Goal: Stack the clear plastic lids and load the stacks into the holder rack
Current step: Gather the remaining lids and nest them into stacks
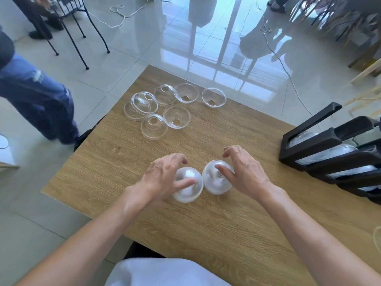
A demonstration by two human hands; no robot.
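Two stacks of clear dome lids stand side by side on the wooden table [206, 234]. My left hand [162, 176] rests on the left stack [190, 191], thumb across its dome. My right hand [243, 170] grips the right stack [213, 182], thumb at its top and fingers spread over it. Several loose clear dome lids [176, 116] lie at the far left of the table, some dome up, some upside down. The black holder rack [321, 141] stands at the table's right edge with stacked lids in its slots.
A person in blue jeans [35, 93] stands left of the table on the tiled floor. A black metal chair [82, 27] and white cables [278, 56] lie beyond the table. The table's left edge runs close to the loose lids.
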